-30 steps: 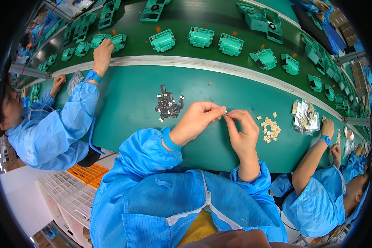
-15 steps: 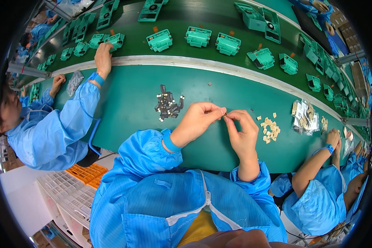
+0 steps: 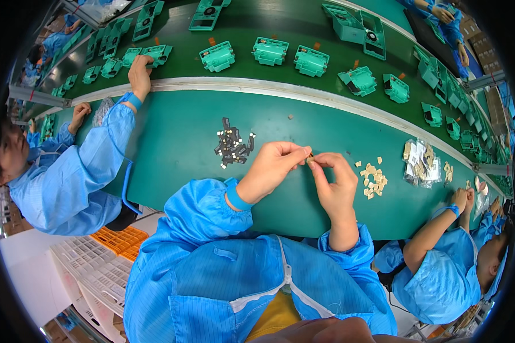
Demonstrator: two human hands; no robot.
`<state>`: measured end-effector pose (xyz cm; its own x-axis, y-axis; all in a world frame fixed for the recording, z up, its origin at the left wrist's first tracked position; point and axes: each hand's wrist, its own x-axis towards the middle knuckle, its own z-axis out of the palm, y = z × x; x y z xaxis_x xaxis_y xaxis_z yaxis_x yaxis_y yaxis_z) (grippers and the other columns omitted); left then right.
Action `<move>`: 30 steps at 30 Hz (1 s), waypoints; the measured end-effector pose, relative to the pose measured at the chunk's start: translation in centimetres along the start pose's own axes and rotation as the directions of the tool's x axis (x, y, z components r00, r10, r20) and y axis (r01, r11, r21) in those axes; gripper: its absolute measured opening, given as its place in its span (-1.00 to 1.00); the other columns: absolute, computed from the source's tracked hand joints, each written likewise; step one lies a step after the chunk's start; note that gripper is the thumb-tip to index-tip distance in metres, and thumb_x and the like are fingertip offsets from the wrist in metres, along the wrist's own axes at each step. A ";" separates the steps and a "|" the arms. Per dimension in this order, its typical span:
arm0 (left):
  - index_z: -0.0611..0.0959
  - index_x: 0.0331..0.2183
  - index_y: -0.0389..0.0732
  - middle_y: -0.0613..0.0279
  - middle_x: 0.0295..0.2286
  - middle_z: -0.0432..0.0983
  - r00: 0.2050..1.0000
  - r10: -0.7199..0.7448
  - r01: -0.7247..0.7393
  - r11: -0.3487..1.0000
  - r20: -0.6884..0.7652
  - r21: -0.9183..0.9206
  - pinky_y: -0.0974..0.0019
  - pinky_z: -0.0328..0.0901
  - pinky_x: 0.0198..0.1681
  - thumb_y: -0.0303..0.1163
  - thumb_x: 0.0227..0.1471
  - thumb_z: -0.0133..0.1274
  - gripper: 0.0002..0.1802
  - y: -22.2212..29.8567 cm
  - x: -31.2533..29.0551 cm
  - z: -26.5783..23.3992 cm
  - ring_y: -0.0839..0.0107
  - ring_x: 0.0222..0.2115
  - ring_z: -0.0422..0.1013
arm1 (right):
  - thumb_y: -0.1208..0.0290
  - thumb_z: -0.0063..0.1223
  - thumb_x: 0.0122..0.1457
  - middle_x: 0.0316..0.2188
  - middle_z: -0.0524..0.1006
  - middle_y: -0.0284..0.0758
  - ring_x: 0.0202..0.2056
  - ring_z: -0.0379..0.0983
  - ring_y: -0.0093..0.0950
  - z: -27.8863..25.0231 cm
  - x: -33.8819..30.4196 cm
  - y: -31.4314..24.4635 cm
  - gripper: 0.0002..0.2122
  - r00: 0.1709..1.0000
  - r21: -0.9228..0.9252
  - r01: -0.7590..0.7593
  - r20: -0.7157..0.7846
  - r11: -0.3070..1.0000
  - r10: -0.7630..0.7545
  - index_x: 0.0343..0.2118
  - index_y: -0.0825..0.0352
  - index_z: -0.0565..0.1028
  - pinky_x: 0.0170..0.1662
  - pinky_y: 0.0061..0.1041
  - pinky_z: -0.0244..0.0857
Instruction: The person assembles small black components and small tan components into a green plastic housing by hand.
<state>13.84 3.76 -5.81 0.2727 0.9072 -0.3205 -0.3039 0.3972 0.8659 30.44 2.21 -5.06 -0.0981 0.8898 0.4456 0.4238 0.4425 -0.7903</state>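
Observation:
Above the near edge of the green bench, my left hand [image 3: 273, 170] is closed in a pinch, thumb against forefinger. A tiny dark brownish part shows at its fingertips, too small to name. My right hand [image 3: 337, 186] pinches a small tan piece [image 3: 311, 159] close against those fingertips. Both hands nearly touch there, and the fingers cover most of what they hold. Left of my hands lies a heap of small black parts with pale ends [image 3: 233, 144]. To the right is a scatter of small tan pieces [image 3: 374, 180].
Behind a pale rail [image 3: 240, 84], a dark green belt carries teal plastic housings [image 3: 270, 51]. Plastic bags with tan pieces [image 3: 423, 163] lie at right. Co-workers sit on both sides; the left one's hand [image 3: 139, 77] reaches to a housing. Crates [image 3: 117, 237] stand lower left.
The housings on the belt have shifted slightly left, and the left co-worker's hand moved with them. At my fingertips the tan piece now shows more clearly; my hands have barely moved.

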 end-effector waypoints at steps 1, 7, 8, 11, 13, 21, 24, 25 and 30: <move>0.71 -0.34 -0.32 0.42 -0.48 0.52 1.000 0.000 0.000 1.000 0.000 0.000 0.56 0.20 -0.35 -0.27 0.16 0.17 -0.74 0.1 0.0 0.1 0.68 -0.43 0.31 | 0.69 0.21 0.05 -0.40 0.58 -0.21 -0.40 0.55 -0.37 -0.1 0.0 0.1 -0.89 1.000 0.000 0.000 0.000 1.000 0.000 -0.36 0.42 0.54 -0.34 -0.48 0.44; 0.72 -0.33 -0.31 0.43 -0.48 0.52 0.999 0.034 -0.033 0.992 0.000 0.123 0.58 0.20 -0.34 -0.25 0.15 0.18 -0.72 0.4 -0.4 0.9 0.69 -0.42 0.31 | 0.69 0.22 0.05 -0.41 0.57 -0.21 -0.41 0.54 -0.38 -0.8 0.0 0.5 -0.88 1.000 -0.029 0.021 0.024 0.999 -0.020 -0.35 0.43 0.53 -0.36 -0.49 0.43; 0.72 -0.33 -0.31 0.43 -0.47 0.53 1.000 0.029 -0.029 0.991 0.001 0.132 0.58 0.20 -0.33 -0.24 0.15 0.18 -0.72 0.2 -0.3 0.9 0.69 -0.42 0.31 | 0.69 0.21 0.04 -0.41 0.57 -0.21 -0.41 0.54 -0.36 -0.9 0.0 0.7 -0.88 0.999 -0.043 0.037 0.038 0.998 -0.036 -0.35 0.43 0.53 -0.37 -0.47 0.42; 0.72 -0.33 -0.31 0.42 -0.47 0.53 0.999 0.034 -0.034 0.989 0.001 0.143 0.57 0.20 -0.33 -0.24 0.15 0.17 -0.72 -0.2 -0.1 1.0 0.68 -0.42 0.32 | 0.69 0.20 0.03 -0.42 0.55 -0.20 -0.40 0.53 -0.32 -1.2 -0.2 1.0 -0.88 0.997 -0.070 0.065 0.049 0.995 -0.062 -0.36 0.42 0.52 -0.37 -0.43 0.40; 0.72 -0.33 -0.31 0.42 -0.47 0.53 0.999 0.040 -0.039 0.989 -0.002 0.142 0.57 0.21 -0.33 -0.25 0.16 0.17 -0.72 -0.6 0.3 1.1 0.68 -0.41 0.32 | 0.69 0.20 0.03 -0.42 0.55 -0.20 -0.39 0.52 -0.30 -1.3 -0.2 1.2 -0.88 0.996 -0.083 0.072 0.050 0.994 -0.068 -0.37 0.42 0.51 -0.36 -0.41 0.39; 0.71 -0.37 -0.29 0.40 -0.47 0.54 0.992 0.095 -0.093 0.995 -0.077 0.025 0.53 0.20 -0.34 -0.26 0.17 0.16 -0.74 -1.0 1.3 1.6 0.66 -0.45 0.30 | 0.62 0.21 0.05 -0.33 0.52 -0.19 -0.24 0.48 -0.25 -4.0 -0.3 -0.3 -0.87 0.992 -0.091 0.065 0.114 0.994 -0.055 -0.37 0.38 0.46 -0.18 -0.36 0.36; 0.70 -0.34 -0.28 0.40 -0.48 0.53 0.984 0.132 -0.132 0.991 -0.121 0.011 0.54 0.19 -0.34 -0.26 0.18 0.16 -0.74 -0.6 1.1 1.6 0.68 -0.45 0.30 | 0.62 0.22 0.04 -0.32 0.52 -0.19 -0.21 0.46 -0.24 -7.5 -0.2 -0.2 -0.89 0.993 -0.199 -0.023 0.108 0.980 0.046 -0.39 0.39 0.49 -0.13 -0.36 0.34; 0.70 -0.34 -0.28 0.40 -0.48 0.53 0.984 0.132 -0.132 0.991 -0.117 0.009 0.54 0.19 -0.34 -0.26 0.18 0.16 -0.74 -0.4 1.0 1.9 0.68 -0.45 0.30 | 0.62 0.22 0.03 -0.33 0.53 -0.20 -0.21 0.46 -0.24 -8.6 -0.2 0.4 -0.89 0.994 -0.261 -0.067 0.064 0.963 0.087 -0.39 0.39 0.50 -0.12 -0.36 0.34; 0.63 -0.40 -0.25 0.43 -0.47 0.51 0.984 0.154 -0.144 0.984 -0.088 0.103 0.50 0.25 -0.35 -0.33 0.17 0.17 -0.81 -0.2 1.0 2.9 0.68 -0.43 0.31 | 0.56 0.28 -0.01 -0.37 0.55 -0.23 -0.28 0.43 -0.27 -13.3 -0.8 3.2 -0.92 0.978 -0.540 -0.209 -0.089 0.816 0.191 -0.42 0.40 0.62 -0.17 -0.35 0.33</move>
<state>16.86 4.15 -5.18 0.1415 0.9661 -0.2160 -0.2441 0.2456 0.9381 43.83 1.43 -2.41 0.0651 0.9445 0.3219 0.8520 0.1153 -0.5107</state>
